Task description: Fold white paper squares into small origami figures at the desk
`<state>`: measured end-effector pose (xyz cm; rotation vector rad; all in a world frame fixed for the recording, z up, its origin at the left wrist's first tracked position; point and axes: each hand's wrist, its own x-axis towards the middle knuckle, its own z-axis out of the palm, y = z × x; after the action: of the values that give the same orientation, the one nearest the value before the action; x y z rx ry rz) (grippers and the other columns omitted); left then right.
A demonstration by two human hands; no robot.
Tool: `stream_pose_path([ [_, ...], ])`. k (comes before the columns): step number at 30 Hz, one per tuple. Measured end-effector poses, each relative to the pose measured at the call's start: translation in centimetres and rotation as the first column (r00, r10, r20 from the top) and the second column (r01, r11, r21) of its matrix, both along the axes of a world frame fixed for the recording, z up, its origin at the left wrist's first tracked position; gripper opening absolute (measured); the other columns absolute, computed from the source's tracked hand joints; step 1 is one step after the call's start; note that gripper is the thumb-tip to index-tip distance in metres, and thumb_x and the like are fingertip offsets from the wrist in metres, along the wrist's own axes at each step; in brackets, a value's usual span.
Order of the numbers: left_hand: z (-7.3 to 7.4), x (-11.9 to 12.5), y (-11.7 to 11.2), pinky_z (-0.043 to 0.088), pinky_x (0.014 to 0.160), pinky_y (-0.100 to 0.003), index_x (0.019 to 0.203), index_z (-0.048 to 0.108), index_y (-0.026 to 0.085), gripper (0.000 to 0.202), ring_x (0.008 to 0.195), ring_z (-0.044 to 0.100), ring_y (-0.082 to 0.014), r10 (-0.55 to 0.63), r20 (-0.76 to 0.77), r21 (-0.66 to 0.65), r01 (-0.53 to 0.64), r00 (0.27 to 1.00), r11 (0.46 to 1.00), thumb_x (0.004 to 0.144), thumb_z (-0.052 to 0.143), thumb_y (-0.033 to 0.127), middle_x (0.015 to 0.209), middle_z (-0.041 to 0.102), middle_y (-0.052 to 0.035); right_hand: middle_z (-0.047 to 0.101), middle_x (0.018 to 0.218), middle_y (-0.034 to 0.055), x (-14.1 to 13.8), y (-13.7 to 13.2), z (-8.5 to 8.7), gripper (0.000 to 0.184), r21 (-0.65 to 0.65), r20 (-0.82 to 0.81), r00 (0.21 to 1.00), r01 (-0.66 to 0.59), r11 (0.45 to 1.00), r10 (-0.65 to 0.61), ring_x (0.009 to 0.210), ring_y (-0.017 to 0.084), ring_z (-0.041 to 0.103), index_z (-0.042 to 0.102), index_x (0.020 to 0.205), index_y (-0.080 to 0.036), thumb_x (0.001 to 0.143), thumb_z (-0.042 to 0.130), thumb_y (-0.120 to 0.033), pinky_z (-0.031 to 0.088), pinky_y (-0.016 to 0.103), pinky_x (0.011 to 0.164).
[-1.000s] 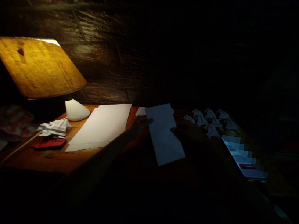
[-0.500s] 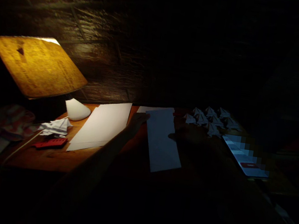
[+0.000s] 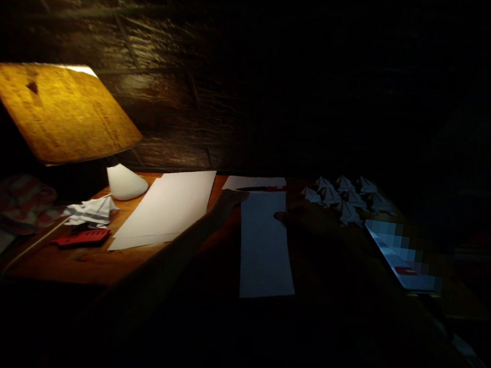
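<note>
A long white paper strip [image 3: 267, 245] lies flat on the dim wooden table [image 3: 93, 260]. My left hand [image 3: 230, 200] rests at the strip's far left corner, fingers stretched toward it. My right hand [image 3: 302, 216] touches the strip's right edge near the top; it is very dark and its fingers barely show. Another white sheet [image 3: 252, 182] lies just beyond the strip.
A lit lamp with a yellow shade [image 3: 61, 112] and white base [image 3: 124, 182] stands at the left. A larger white sheet [image 3: 166, 209], a crumpled folded paper [image 3: 90, 211], a red object [image 3: 81, 236], several folded paper figures [image 3: 346, 198] and a lit phone [image 3: 402, 258] lie around.
The strip was held tilted above the table; it has been laid flat and turned straighter. Both hands have shifted to its far end.
</note>
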<state>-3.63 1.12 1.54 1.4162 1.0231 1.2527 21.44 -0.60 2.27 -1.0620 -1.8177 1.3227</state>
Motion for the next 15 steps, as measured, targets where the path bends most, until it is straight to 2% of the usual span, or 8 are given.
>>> stream_pose_path([
  [3,-0.4,0.2,0.3,0.053,0.087,-0.040,0.074,0.075,0.017,0.041,0.088,0.071,-0.0269,0.021,0.068,-0.010,-0.020,0.997,1.000,0.071,0.079,0.057,0.082,0.076,-0.0073,0.062,0.064,0.0000,-0.3,1.1,-1.0,0.041,0.018,-0.101,0.993,0.055,0.998,-0.053,0.054,0.012,0.050,0.069,0.070,-0.018,0.077,0.074,-0.058,0.037,0.027,0.053],
  [5,-1.0,0.3,0.4,0.054,0.084,-0.040,0.081,0.075,0.017,0.047,0.088,0.072,-0.0270,-0.004,0.127,-0.023,0.007,0.992,1.000,0.072,0.078,0.063,0.084,0.076,-0.0079,0.054,0.058,-0.0030,-0.3,1.9,-1.4,0.044,0.053,-0.150,0.977,0.162,0.985,-0.153,0.051,0.011,0.044,0.063,0.067,-0.019,0.077,0.072,-0.061,0.034,0.026,0.051],
  [7,-1.5,0.4,0.5,0.055,0.082,-0.040,0.088,0.076,0.017,0.052,0.087,0.072,-0.0274,-0.056,0.151,-0.056,0.065,0.987,0.996,0.073,0.075,0.067,0.085,0.077,-0.0090,0.053,0.060,-0.0028,-0.4,2.4,-1.6,0.045,0.122,-0.163,0.962,0.240,0.963,-0.219,0.054,0.011,0.045,0.061,0.066,-0.019,0.079,0.069,-0.061,0.033,0.026,0.051],
  [9,-2.0,0.5,0.4,0.054,0.080,-0.040,0.088,0.076,0.017,0.049,0.085,0.073,-0.0279,-0.092,0.131,-0.081,0.103,0.987,0.991,0.071,0.080,0.063,0.086,0.077,-0.0102,0.056,0.063,-0.0013,-0.5,2.5,-1.7,0.044,0.186,-0.168,0.950,0.293,0.938,-0.263,0.057,0.012,0.047,0.061,0.066,-0.019,0.081,0.066,-0.060,0.034,0.026,0.053],
  [11,-2.0,0.9,0.2,0.054,0.081,-0.041,0.088,0.075,0.016,0.042,0.086,0.072,-0.0287,-0.119,0.089,-0.107,0.128,0.989,0.986,0.067,0.086,0.051,0.090,0.078,-0.0118,0.059,0.064,0.0000,-0.8,2.4,-1.7,0.043,0.229,-0.147,0.945,0.319,0.920,-0.292,0.059,0.014,0.049,0.062,0.066,-0.019,0.083,0.063,-0.059,0.035,0.027,0.054],
  [15,-0.9,2.6,0.3,0.054,0.086,-0.048,0.090,0.074,0.014,0.044,0.090,0.073,-0.0340,-0.090,0.238,-0.240,0.148,0.967,0.959,0.063,0.088,0.047,0.088,0.077,-0.0135,0.065,0.069,0.0025,-1.1,2.8,-1.6,0.037,0.362,-0.001,0.944,0.309,0.880,-0.331,0.063,0.017,0.056,0.066,0.071,-0.019,0.085,0.060,-0.053,0.038,0.028,0.057],
])
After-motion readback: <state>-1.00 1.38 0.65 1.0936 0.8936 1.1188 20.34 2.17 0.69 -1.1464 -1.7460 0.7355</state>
